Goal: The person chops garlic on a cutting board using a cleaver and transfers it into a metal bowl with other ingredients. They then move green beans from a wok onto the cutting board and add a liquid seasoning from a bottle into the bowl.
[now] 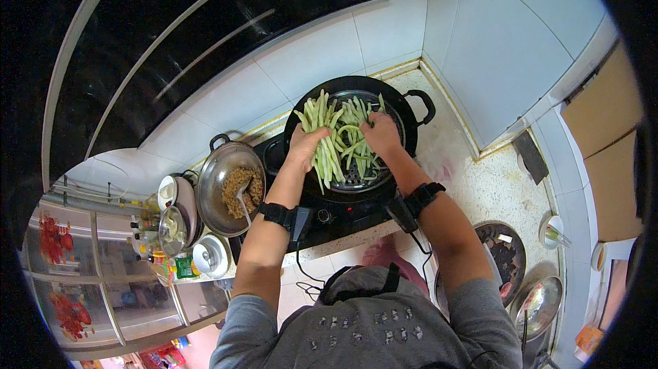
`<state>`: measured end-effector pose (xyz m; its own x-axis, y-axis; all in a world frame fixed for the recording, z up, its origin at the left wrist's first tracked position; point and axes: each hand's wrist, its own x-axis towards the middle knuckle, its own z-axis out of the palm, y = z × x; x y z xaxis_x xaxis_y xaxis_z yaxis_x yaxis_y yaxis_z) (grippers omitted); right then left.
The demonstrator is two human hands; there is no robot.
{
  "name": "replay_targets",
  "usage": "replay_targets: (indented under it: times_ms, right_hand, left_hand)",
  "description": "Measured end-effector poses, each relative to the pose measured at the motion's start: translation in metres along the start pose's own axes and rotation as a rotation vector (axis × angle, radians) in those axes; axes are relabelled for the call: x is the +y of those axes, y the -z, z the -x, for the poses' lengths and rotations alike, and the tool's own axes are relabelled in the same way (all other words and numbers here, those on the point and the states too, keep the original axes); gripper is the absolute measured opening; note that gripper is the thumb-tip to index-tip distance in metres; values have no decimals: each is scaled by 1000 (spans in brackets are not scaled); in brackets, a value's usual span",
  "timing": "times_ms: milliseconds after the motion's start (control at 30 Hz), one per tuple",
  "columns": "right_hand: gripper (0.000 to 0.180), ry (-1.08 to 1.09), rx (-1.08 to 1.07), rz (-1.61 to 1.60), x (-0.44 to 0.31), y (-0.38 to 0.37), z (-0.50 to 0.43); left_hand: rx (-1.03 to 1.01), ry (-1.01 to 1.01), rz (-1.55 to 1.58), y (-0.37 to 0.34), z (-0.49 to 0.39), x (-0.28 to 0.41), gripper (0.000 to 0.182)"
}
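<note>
Long green beans (325, 155) lie over a perforated metal steamer rack (360, 176) inside a large black wok (308, 96) on the stove. My left hand (307, 145) grips a thick bunch of the beans at the wok's left side, its thumb across them. At the right side of the rack, my right hand (381, 131) has its fingers curled down among more beans; the fingertips are partly hidden. Both wrists wear black straps with small devices and cables.
Left of the stove, a metal wok (208, 199) holds browned minced food and a ladle (241, 197). Bowls and bottles stand farther left. A round dark board (496, 238), a metal pan (540, 307) and a white cup (552, 230) are on the right counter. A black range hood hangs upper left.
</note>
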<state>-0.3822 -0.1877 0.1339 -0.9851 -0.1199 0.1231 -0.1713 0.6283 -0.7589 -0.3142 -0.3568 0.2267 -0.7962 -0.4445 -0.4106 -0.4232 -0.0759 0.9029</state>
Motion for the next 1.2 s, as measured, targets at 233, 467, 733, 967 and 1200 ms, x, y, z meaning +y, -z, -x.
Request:
replay_targets:
  times_ms: [233, 467, 733, 967, 1200]
  right_hand:
    - [61, -423, -304, -677, -38, -31, 5]
    - [89, -461, -319, -804, -54, -34, 13]
    - [92, -458, -326, -843, -67, -23, 21]
    - [76, -402, -208, -834, -98, -18, 34]
    - [55, -223, 11, -997, -120, 19, 55]
  left_hand:
    - [-96, -68, 20, -6, 1, -1, 61]
    - [-101, -133, 18, -26, -5, -26, 79]
    - [-211, -158, 44, -18, -14, -37, 103]
    - [-64, -429, -144, -10, -22, -44, 72]
    - [-139, -522, -96, -17, -19, -30, 72]
